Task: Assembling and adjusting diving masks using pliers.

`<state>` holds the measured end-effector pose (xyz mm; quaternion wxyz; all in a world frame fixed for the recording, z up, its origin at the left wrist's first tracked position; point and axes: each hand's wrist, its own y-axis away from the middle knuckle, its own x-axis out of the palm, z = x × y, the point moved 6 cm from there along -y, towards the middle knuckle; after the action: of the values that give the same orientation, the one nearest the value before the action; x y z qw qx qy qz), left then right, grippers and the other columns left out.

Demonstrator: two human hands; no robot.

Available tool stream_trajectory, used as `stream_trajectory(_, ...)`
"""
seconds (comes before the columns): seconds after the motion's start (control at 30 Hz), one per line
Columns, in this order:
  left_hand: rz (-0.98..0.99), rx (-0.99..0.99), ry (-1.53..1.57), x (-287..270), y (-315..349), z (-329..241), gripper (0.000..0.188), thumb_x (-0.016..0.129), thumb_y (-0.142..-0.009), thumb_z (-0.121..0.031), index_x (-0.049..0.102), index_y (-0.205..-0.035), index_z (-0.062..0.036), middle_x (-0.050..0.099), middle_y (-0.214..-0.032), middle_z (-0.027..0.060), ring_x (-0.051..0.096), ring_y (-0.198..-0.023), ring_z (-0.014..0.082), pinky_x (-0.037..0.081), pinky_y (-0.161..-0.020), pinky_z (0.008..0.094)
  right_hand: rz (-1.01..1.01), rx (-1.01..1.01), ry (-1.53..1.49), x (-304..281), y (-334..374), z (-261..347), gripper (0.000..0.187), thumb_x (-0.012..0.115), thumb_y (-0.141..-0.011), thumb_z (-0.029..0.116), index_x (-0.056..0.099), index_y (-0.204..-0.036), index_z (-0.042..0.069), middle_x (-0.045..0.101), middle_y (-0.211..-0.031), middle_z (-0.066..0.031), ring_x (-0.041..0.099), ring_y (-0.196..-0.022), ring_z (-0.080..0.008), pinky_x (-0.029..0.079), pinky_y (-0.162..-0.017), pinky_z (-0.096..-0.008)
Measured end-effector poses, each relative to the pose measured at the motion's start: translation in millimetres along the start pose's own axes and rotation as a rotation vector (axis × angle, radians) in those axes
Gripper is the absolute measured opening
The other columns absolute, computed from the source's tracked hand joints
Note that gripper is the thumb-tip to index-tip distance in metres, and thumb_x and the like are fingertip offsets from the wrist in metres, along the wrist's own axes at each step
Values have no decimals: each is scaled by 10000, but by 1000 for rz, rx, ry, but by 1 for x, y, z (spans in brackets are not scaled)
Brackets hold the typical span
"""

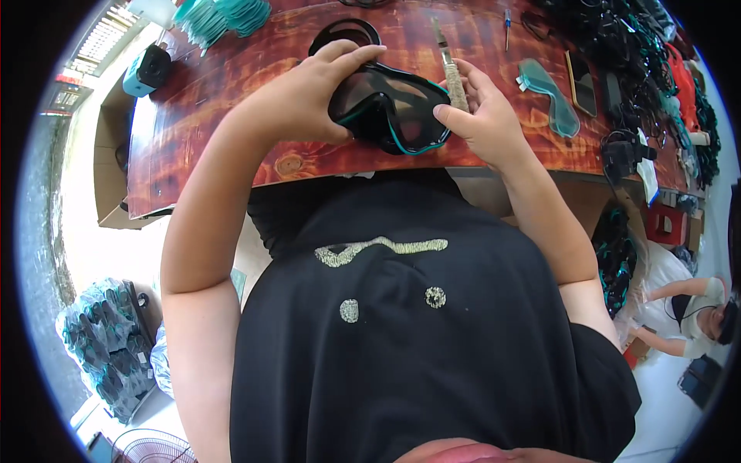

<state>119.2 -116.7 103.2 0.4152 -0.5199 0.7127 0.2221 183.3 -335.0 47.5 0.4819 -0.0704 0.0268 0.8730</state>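
Observation:
A dive mask point(413, 116) with a black skirt, teal rim and dark lenses rests near the front edge of the reddish wooden table point(208, 131). My left hand point(312, 89) is closed around its left side, the fingers over the top and the thumb at the lower edge. In my right hand point(488, 119) is a slim tool point(455, 86) with a wrapped, light-coloured handle and a narrow metal end pointing away from me. This hand is beside the mask's right side; whether it touches the mask I cannot tell. Behind the mask lies a black ring-shaped piece point(345, 32).
Right of my hands lie a clear teal lens-shaped piece point(557, 108), a phone-like slab point(580, 83) and a screwdriver point(507, 31). Black straps point(625, 54) heap at the far right. Teal discs point(224, 19) and a small teal-black box point(147, 69) stand far left. Another person point(679, 309) is at right.

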Motion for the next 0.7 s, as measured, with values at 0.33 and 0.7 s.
stream_trajectory(0.33,-343,-433,-317,-8,28,-3,754,680,-742,-489,587,-1297,12,621,-1181,234,631,-1085,397,506,-950,442,628,319,-625,30,38,70,736,590,-839,295,383,-1446,-66,609,-1150,-197,675,-903,-242,567,-736,-344)
stream_trajectory(0.7,-397,-656,-456,22,31,-19,849,740,-720,-535,540,-1367,-24,600,-1132,218,654,-1017,384,536,-865,446,495,693,-667,59,38,49,484,505,-862,236,500,-1299,26,611,-1143,-156,633,-961,-292,539,-786,-451)
